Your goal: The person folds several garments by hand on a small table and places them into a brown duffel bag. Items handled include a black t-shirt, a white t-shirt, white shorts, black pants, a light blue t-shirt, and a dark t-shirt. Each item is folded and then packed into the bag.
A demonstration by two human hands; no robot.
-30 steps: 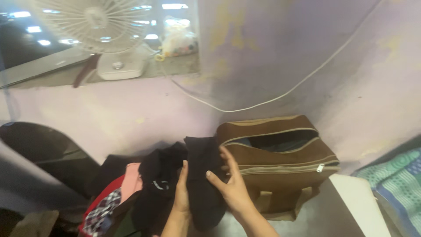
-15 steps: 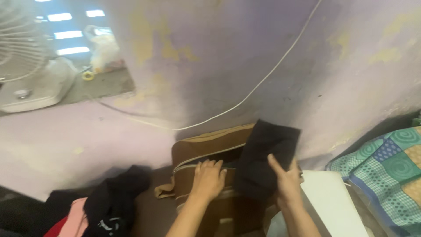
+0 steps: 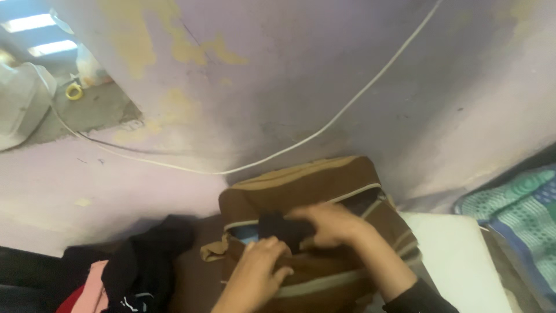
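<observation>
While the dark folded garment [image 3: 281,227] sits half inside the brown bag's [image 3: 313,185] unzipped top opening, your right hand [image 3: 330,223] lies over its right end, fingers curled down onto the cloth and gripping it against the slot. Only a small dark patch of the garment shows — the rest is hidden under your hand or already below the zipper line. Your left hand [image 3: 258,272] rests just below that patch, on the bag's front panel, fingers bent and pressing the lower edge of the opening; whether it actually pinches the fabric of the bag or only pushes on it, you cannot tell from this blurred view. A bit of light blue shows inside the opening, just left of the garment.

The bag stands against the purple wall [image 3: 278,75], its pale piping running along the zipper and across the front. A strap loop [image 3: 213,251] sticks out at its left side. To the left of the bag lies a heap of clothes [image 3: 133,266] — black on top, pink and red beneath — well apart from both hands. To the right, a white flat surface [image 3: 457,261] touches the bag's side, and beyond it a green and blue patterned cloth [image 3: 515,214] shows. A white cable [image 3: 347,110] sags across the wall above the bag.
</observation>
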